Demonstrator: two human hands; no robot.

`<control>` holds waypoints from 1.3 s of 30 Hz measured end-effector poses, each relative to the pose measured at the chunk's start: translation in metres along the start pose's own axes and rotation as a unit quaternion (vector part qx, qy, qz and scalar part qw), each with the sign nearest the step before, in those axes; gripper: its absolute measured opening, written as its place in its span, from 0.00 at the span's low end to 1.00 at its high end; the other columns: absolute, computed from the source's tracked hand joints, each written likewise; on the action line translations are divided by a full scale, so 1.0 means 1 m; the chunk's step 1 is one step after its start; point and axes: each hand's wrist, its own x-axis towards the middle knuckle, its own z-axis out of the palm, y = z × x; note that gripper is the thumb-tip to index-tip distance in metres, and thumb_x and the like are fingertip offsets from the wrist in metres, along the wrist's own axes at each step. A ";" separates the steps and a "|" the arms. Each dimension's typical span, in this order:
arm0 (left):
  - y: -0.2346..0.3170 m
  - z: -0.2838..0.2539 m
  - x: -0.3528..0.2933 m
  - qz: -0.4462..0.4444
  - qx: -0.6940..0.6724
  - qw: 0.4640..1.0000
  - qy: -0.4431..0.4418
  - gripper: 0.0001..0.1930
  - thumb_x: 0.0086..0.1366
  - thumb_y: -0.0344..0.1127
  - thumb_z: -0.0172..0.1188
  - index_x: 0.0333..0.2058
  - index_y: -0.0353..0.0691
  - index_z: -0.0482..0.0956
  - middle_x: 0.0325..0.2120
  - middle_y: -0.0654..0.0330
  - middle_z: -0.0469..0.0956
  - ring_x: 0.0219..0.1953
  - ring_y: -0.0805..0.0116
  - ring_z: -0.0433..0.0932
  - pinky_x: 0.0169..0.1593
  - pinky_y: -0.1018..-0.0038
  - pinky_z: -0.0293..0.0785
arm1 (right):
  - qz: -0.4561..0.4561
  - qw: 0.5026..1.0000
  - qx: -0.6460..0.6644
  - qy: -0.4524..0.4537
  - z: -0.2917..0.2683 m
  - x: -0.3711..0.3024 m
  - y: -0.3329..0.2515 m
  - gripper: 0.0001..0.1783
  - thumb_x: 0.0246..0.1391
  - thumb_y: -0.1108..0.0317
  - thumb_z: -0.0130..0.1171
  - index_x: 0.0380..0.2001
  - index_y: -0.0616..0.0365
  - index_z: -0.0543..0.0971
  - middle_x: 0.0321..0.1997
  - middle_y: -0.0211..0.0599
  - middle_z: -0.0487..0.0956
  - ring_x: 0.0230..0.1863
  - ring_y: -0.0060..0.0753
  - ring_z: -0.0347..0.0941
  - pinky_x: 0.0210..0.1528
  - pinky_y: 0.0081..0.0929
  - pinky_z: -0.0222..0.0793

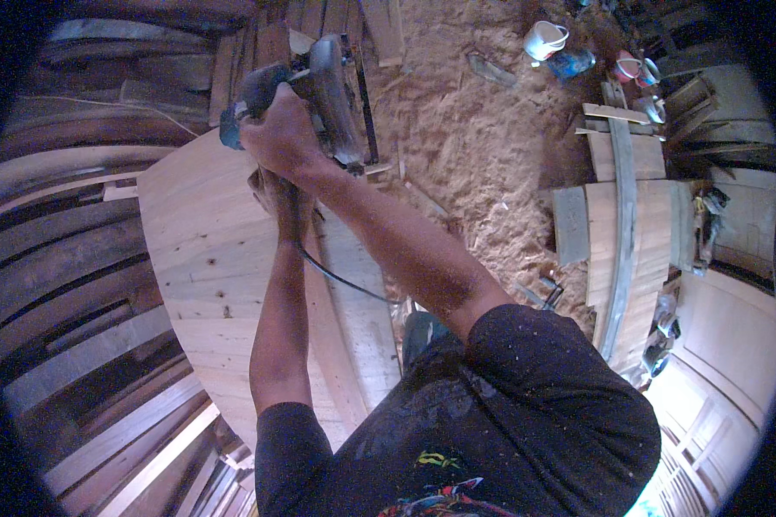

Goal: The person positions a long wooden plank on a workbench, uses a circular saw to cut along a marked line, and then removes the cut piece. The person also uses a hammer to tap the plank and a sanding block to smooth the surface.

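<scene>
My right hand (286, 136) is closed round the rear handle of a circular saw (326, 82), dark with a rounded guard, at the far end of a pale plywood sheet (207, 258). Just behind it, partly under my right forearm, my left hand (274, 196) is low at the sheet with its fingers curled; what they grip is hidden. A long reddish wood strip (332, 353) lies lengthwise on the sheet and runs up toward my hands. The saw's black cord (341, 280) passes by my left wrist and curves back toward my body.
Stacked planks (78, 250) fill the left side. Sawdust (466, 146) covers the floor on the right. Beyond it are a white bucket (545, 40), a blue plastic container (571, 62) and boards with a long grey plank (622, 233) on top. Pale panels (724, 327) stand far right.
</scene>
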 end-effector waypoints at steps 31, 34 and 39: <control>0.033 -0.013 0.015 -0.025 -0.021 0.999 0.012 0.36 0.61 0.59 0.63 0.62 0.45 0.68 0.53 0.48 0.77 0.56 0.45 0.69 0.61 0.49 0.63 | 0.193 0.956 -0.169 0.143 -0.421 -0.149 0.167 0.22 0.47 0.58 0.73 0.40 0.62 0.81 0.32 0.33 0.81 0.30 0.27 0.76 0.31 0.29 0.73; 0.034 -0.022 0.005 -0.023 0.000 1.000 -0.012 0.38 0.60 0.58 0.66 0.63 0.44 0.68 0.55 0.47 0.75 0.57 0.45 0.69 0.63 0.52 0.63 | 0.311 0.911 -0.252 0.097 -0.479 -0.169 0.287 0.22 0.45 0.60 0.73 0.40 0.63 0.81 0.34 0.35 0.82 0.32 0.28 0.77 0.35 0.31 0.75; 0.031 -0.029 0.009 0.000 0.062 0.998 -0.022 0.38 0.61 0.52 0.70 0.64 0.42 0.67 0.56 0.45 0.73 0.58 0.46 0.69 0.63 0.55 0.65 | 0.289 0.917 -0.274 0.032 -0.499 -0.165 0.405 0.20 0.44 0.60 0.72 0.37 0.64 0.82 0.33 0.38 0.82 0.33 0.33 0.78 0.38 0.34 0.75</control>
